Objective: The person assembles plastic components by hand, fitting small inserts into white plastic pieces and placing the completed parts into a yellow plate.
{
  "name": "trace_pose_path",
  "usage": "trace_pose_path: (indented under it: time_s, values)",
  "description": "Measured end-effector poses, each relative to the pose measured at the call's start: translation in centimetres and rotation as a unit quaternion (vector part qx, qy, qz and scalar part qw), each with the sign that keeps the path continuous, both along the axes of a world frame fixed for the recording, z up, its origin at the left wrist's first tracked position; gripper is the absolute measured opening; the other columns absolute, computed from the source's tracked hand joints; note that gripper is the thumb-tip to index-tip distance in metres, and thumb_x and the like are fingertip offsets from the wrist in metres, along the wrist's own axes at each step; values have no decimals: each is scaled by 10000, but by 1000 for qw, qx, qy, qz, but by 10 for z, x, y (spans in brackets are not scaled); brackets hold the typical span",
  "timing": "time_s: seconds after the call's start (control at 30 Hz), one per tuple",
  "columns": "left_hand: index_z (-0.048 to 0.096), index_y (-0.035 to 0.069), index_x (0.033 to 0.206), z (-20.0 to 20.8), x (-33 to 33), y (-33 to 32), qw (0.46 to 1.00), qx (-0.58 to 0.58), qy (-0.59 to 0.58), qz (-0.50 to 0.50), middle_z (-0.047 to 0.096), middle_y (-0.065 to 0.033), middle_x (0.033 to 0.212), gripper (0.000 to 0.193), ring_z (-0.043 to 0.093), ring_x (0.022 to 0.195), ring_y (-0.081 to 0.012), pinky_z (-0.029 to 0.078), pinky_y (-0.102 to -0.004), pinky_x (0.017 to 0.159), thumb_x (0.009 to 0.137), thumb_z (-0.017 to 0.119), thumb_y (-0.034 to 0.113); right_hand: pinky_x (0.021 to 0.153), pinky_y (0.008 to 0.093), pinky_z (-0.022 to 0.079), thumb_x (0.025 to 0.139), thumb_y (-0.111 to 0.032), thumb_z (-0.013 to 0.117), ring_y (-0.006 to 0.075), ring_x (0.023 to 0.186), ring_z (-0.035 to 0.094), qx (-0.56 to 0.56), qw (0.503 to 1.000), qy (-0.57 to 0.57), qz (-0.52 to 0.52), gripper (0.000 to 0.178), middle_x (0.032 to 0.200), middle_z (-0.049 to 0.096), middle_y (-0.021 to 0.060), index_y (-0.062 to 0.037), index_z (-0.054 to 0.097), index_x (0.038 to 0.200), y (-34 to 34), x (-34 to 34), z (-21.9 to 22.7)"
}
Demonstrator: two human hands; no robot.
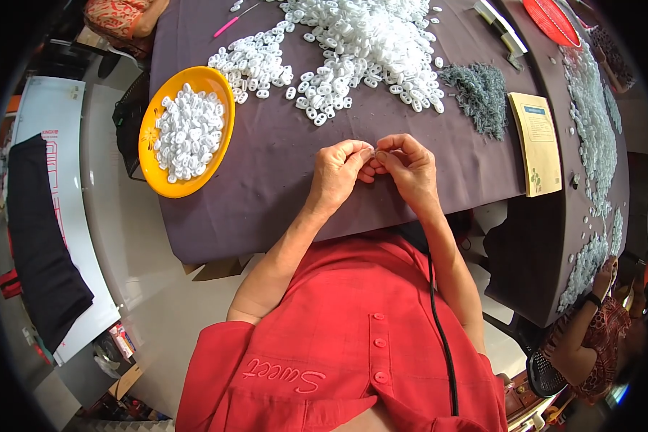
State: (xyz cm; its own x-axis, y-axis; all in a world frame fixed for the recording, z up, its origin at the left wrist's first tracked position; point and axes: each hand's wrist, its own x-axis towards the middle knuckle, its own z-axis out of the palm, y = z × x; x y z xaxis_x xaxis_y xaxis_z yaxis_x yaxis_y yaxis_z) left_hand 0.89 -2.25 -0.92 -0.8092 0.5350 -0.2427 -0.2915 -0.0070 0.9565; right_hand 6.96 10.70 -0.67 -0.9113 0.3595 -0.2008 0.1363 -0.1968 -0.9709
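Observation:
My left hand (334,176) and my right hand (415,173) meet above the near part of the table, fingertips pinched together. Something tiny and whitish shows between the fingers, mostly hidden, so its kind is unclear. Just beyond my hands spreads a large heap of small white oval pieces with two holes (371,50). To the left, a yellow oval dish (148,155) holds many more of the same white pieces. A pile of fine grey bits (480,97) lies to the right of my hands.
A dark purple cloth (237,194) covers the table. On it lie a pink-handled hook-like tool (227,27), a tan printed booklet (535,144) and a red basket (552,20). Pale pieces (592,144) are strewn along the right side, where a co-worker's hand (606,277) rests.

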Motion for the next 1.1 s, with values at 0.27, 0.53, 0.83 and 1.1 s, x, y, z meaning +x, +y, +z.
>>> trace_pose_path:
  time_s: [0.27,0.53,0.83,1.1]
  values:
    - [623,-25,916,0,0,0,999,-37,14,-5,650,-66,754,150,626,645,-102,526,-218,553,897,528,90,627,210,506,820,27,576,79,687,610,31,999,3,4,103,743,631,34,-7,597,915,-1,1,0]
    - [633,-15,904,1,-1,1,998,-54,7,-10,649,-53,744,145,611,620,-82,519,-206,539,890,538,94,612,206,498,817,26,581,77,680,608,33,999,0,-1,101,748,631,33,-3,595,913,0,0,-2]
    - [639,-12,899,3,-2,2,997,-75,23,-12,650,-46,732,141,606,608,-74,521,-206,532,885,544,91,633,207,513,823,25,584,94,694,620,49,999,-9,3,113,771,637,51,-4,580,932,2,1,-3]
    - [643,-19,895,1,-2,1,993,-98,56,-18,648,-45,718,140,596,584,-72,515,-206,513,879,553,86,591,209,493,807,34,580,76,669,604,61,998,-15,8,110,750,631,48,5,590,912,1,-1,-1]
